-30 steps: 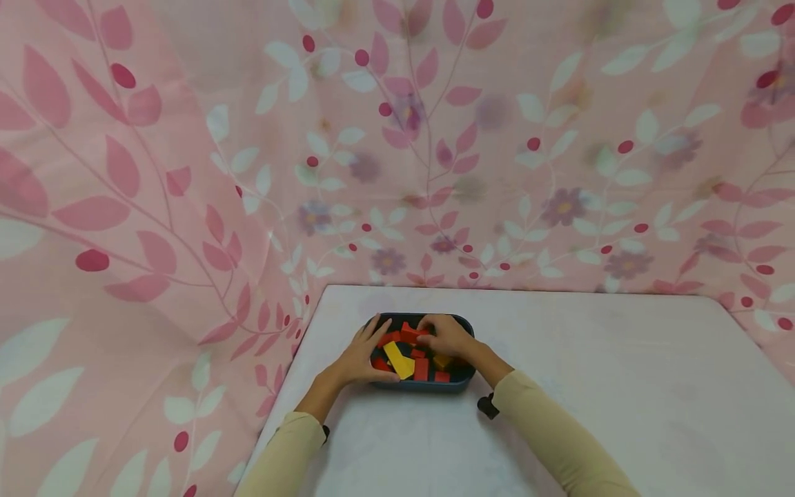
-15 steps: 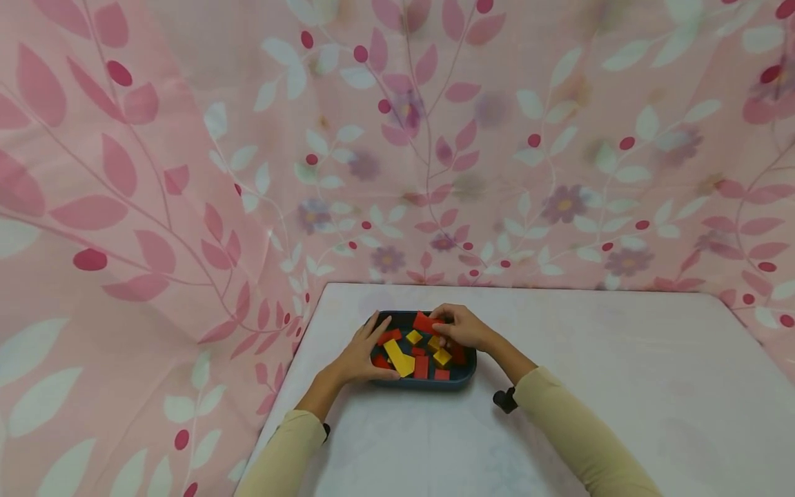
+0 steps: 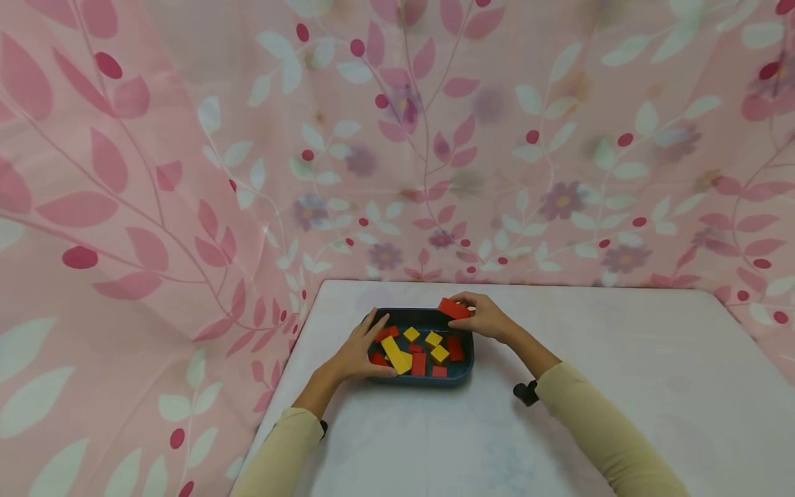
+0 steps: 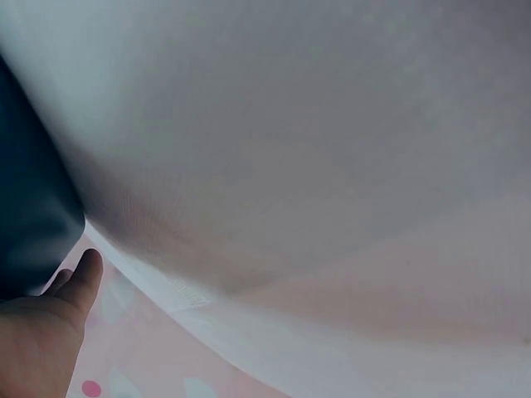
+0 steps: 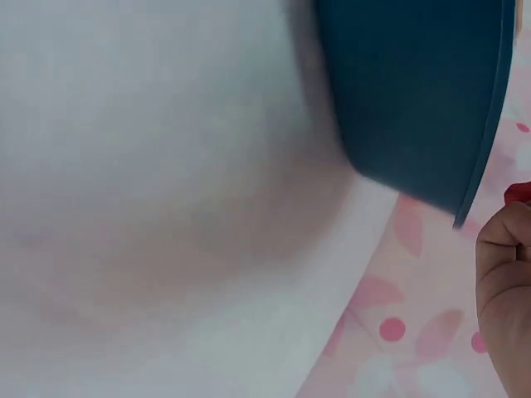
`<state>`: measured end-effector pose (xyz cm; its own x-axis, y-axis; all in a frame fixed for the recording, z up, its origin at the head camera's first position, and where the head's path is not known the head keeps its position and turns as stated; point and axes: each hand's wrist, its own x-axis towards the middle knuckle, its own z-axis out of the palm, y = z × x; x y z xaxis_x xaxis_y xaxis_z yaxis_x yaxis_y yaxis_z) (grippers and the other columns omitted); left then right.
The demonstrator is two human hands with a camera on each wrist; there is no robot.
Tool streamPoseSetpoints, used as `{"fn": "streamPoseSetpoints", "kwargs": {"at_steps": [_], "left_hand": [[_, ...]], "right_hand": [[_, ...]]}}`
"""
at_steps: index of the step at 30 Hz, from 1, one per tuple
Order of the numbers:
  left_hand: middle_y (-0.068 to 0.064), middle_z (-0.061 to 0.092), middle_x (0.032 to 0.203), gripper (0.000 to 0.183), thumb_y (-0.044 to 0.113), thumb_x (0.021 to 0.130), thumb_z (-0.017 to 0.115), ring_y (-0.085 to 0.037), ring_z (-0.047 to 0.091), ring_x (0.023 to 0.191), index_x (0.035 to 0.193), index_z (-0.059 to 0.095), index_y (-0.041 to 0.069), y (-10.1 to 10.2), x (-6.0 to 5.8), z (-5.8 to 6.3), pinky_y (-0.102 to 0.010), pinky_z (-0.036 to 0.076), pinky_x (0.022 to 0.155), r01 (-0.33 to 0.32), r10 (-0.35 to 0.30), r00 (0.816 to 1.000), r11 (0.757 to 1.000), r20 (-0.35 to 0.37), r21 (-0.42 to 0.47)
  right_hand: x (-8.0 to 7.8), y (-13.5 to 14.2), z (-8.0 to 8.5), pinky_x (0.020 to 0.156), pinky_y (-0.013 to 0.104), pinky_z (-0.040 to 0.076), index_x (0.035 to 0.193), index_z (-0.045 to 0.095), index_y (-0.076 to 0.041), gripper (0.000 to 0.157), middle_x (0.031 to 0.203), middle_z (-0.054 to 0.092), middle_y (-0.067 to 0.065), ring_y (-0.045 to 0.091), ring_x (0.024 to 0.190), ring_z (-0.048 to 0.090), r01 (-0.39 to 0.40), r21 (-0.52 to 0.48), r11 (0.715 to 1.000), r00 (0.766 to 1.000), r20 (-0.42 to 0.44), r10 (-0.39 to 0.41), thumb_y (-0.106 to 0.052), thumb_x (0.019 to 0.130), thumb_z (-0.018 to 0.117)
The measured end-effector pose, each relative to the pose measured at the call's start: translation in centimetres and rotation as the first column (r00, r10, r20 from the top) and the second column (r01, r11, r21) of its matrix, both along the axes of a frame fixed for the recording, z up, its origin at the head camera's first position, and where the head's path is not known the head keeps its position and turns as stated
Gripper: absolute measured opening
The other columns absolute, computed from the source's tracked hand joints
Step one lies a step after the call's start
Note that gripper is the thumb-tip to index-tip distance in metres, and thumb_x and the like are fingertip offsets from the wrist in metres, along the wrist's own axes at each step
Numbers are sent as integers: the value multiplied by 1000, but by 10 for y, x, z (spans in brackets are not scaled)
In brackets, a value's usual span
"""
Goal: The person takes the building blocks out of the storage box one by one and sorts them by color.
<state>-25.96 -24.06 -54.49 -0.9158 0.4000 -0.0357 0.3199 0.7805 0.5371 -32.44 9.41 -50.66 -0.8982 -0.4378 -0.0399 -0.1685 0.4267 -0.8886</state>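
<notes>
In the head view a dark blue tray (image 3: 459, 376) holds several red and yellow toy blocks. My left hand (image 3: 357, 351) rests on the tray's left end, fingers spread and fairly straight, thumb along the front rim. Above the tray's back right corner, my right hand (image 3: 487, 319) pinches a red block (image 3: 453, 308) between thumb and fingers. Inside lie a long yellow block (image 3: 390, 346), small yellow blocks (image 3: 433, 339) and a red block (image 3: 419, 364). The right wrist view shows the tray's outer wall (image 5: 415, 99) and a sliver of the held block (image 5: 518, 193).
The tray stands near the back left of a table with a white cloth (image 3: 559, 345). A pink floral curtain (image 3: 497, 138) hangs behind the table and along its left side.
My right hand has lifted a red block from among the others and carried it up and right to the tray's back right rim. My left hand has stayed at the tray's left end.
</notes>
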Motion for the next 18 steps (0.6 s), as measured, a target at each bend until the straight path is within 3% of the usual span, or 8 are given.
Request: {"fn": "streamPoseSetpoints", "kwargs": {"at_steps": [4, 9, 13, 18], "left_hand": [[-3, -2, 169, 119, 71, 66, 77, -41, 16, 150, 159, 13, 33, 0, 0, -2, -69, 28, 111, 8, -8, 1000, 1000, 1, -5], [-1, -3, 169, 120, 71, 67, 77, -41, 17, 150, 160, 11, 33, 1, -1, -3, -70, 28, 111, 16, -16, 1000, 1000, 2, 2], [-3, -2, 168, 122, 71, 66, 77, -42, 18, 150, 160, 8, 34, 1, -2, -3, -70, 28, 111, 5, -5, 1000, 1000, 0, 14], [-1, -4, 168, 127, 73, 63, 78, -39, 19, 150, 160, 6, 32, 0, -3, -3, -68, 29, 112, -19, 19, 1000, 1000, -1, -2]], "right_hand": [[-3, 14, 2, 89, 40, 58, 124, 54, -6, 51, 111, 64, 16, 30, 105, 60, 38, -17, 999, 999, -38, -39, -16, 82, 81], [-7, 37, 3, 80, 34, 58, 117, 56, -5, 42, 118, 62, 17, 30, 104, 58, 94, -13, 995, 994, -46, -95, -18, 85, 79], [-8, 55, 1, 71, 31, 56, 118, 56, -5, 41, 120, 60, 20, 30, 95, 58, 94, -7, 996, 995, -25, -94, -21, 87, 77], [-8, 71, -3, 67, 30, 53, 121, 60, -6, 39, 118, 57, 18, 29, 83, 59, 94, 11, 996, 994, -57, -93, -18, 87, 76]]}}
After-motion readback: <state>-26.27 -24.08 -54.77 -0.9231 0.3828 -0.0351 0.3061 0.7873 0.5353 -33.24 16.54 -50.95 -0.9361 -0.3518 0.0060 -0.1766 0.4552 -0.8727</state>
